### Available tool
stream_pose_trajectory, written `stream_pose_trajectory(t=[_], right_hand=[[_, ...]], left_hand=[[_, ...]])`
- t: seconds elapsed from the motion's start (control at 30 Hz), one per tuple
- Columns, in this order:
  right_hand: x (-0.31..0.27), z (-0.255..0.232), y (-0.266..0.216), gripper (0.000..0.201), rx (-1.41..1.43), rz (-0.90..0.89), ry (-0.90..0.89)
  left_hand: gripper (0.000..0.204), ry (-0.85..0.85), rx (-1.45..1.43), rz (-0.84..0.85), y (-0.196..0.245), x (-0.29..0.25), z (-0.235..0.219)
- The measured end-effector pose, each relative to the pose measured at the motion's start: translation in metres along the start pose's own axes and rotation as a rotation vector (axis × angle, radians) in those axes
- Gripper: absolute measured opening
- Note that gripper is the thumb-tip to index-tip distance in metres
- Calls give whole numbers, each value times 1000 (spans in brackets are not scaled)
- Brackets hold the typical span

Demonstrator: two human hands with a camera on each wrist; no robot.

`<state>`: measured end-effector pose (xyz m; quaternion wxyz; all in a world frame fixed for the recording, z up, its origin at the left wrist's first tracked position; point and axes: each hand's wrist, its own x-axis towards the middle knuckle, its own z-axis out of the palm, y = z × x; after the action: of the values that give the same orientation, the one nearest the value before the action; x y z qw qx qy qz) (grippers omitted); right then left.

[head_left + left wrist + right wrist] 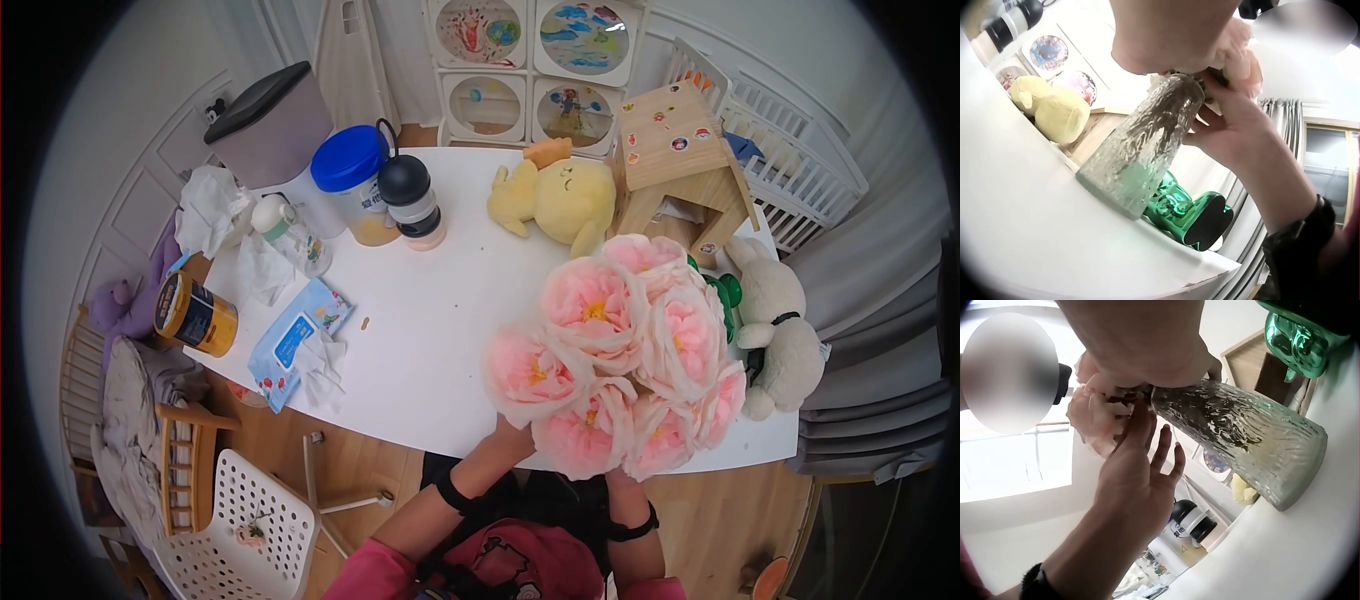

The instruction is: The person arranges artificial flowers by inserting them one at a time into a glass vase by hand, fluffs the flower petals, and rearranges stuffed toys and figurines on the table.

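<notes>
Large pink artificial-looking flowers [595,315] spread over the table's front right, hiding most of both hands in the head view. Under them a ribbed clear glass vase [1141,144] stands on the tabletop, the stems [1125,399] at its mouth. My left hand [1138,472] pinches the stems just at the rim, its other fingers spread beside the vase. On the opposite side my right hand [1232,128] has thumb and finger at the stems, other fingertips close along the glass neck. A shiny green figurine [1188,212] sits right behind the vase.
A white plush toy [775,335] and a wooden house [675,150] stand to the right, with a yellow plush [570,200] at the back. Leftward are a blue-lidded tub [350,180], a black-capped bottle [408,195], wipes [295,340] and a yellow tub [200,315].
</notes>
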<state>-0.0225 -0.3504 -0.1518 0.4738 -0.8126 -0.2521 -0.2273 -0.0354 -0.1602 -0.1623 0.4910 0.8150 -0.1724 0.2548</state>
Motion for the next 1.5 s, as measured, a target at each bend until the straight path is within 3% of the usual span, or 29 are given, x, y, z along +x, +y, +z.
stream_pose_trajectory(t=[0.03,0.07,0.13,0.17,0.23,0.53,0.93,1.33,1.5], right_hand=[[-16,-10,8,41,-115,-34,-11],[-21,-8,11,41,-229,-69,-23],[-26,-5,5,40,-225,-66,-24],[-24,-1,1,40,-225,-64,-27],[-13,16,-12,40,-226,-61,-34],[-20,16,-30,39,-236,-33,-48],[-42,-19,-31,37,-246,-1,-70],[-7,-16,-40,36,-251,27,-98],[14,-18,-37,35,-247,36,-110]], left_hand=[[49,-94,257,141,-8,0,-2],[49,-97,259,141,6,10,-11],[50,79,-657,-525,56,41,-36],[50,80,-657,-525,64,47,-39],[44,108,-706,-332,72,55,-39],[42,85,-659,-302,70,41,-36],[41,61,-586,-256,60,46,-30],[39,44,-510,-210,48,52,-30],[35,32,-252,-108,87,89,-63]])
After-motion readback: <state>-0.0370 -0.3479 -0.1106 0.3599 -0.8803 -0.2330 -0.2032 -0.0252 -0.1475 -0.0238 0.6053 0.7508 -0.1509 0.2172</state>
